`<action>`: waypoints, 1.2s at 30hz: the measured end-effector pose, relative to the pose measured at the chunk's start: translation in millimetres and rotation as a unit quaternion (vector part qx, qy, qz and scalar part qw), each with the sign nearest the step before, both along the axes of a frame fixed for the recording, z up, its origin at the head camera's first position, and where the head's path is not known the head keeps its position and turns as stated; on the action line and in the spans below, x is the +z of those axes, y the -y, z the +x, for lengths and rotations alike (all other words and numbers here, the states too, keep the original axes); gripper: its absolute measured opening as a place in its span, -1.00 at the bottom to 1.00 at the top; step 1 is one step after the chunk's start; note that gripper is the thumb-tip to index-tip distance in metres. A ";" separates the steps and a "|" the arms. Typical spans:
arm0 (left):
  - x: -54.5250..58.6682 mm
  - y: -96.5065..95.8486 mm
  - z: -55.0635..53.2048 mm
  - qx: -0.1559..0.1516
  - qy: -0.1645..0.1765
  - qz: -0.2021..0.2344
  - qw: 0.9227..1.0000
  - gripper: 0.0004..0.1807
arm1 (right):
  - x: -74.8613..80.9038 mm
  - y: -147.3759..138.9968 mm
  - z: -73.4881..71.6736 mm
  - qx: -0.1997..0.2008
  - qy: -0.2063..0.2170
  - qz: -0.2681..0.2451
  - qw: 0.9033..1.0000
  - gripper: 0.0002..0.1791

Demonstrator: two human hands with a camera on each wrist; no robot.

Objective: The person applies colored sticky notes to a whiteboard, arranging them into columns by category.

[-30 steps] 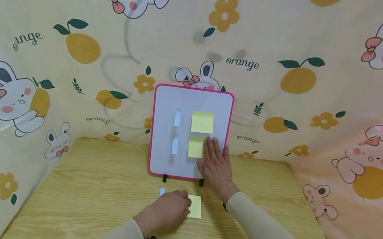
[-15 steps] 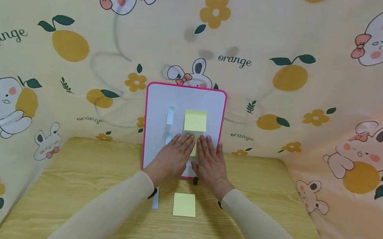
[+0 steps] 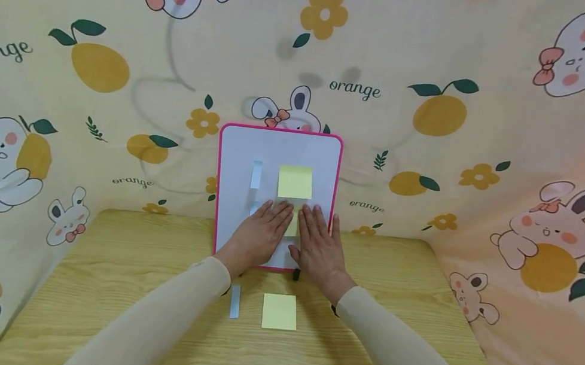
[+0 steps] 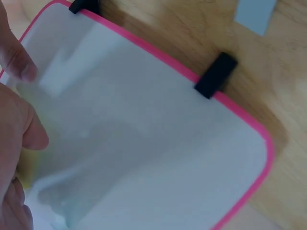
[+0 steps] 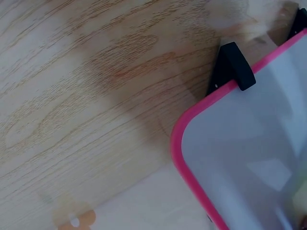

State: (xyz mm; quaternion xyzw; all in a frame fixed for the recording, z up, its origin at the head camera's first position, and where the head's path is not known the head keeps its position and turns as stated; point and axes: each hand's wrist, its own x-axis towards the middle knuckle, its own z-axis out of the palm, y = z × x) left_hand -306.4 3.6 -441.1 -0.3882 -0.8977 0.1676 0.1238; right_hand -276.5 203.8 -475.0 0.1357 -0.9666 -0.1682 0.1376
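Observation:
A whiteboard [image 3: 242, 147] with a pink frame stands propped up on the table. My left hand [image 3: 254, 235] and right hand [image 3: 321, 251] lie flat side by side on its lower half, fingers straight and pointing up. Between them shows a strip of the lower yellow sticky note [image 3: 293, 226]; their fingers cover its sides. Above sits another yellow sticky note [image 3: 295, 181], fully visible. To its left is a narrow light-blue sticky strip [image 3: 256, 175]. A second blue strip [image 3: 253, 206] lies mostly hidden behind my left fingers. In the left wrist view, the left thumb [image 4: 36, 134] is over the board.
On the wooden table [image 3: 150, 287] in front of the board lie a yellow sticky note [image 3: 280, 312] and a blue strip [image 3: 235, 302]. Black stand feet [image 5: 237, 64] hold the board's bottom edge. A patterned cloth [image 3: 385, 30] rises behind and at both sides.
My left hand has moved up from the notes on the table onto the board beside my right hand. The right hand stays on the lower yellow note. The head view has shifted slightly.

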 end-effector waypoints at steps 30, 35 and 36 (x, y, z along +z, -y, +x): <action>-12.4 16.2 1.5 0.011 0.005 0.042 0.999 -0.32 | 0.5 -7.5 -5.3 0.007 -0.011 -0.027 1.000 -0.06; -15.6 8.6 1.1 -0.011 -0.010 0.061 0.998 -0.26 | -1.6 -6.6 -5.5 0.014 -0.019 -0.014 1.000 -0.05; -16.3 7.3 0.9 -0.012 -0.014 0.057 0.998 -0.25 | -2.3 -6.3 -5.4 0.013 -0.023 -0.006 1.000 -0.05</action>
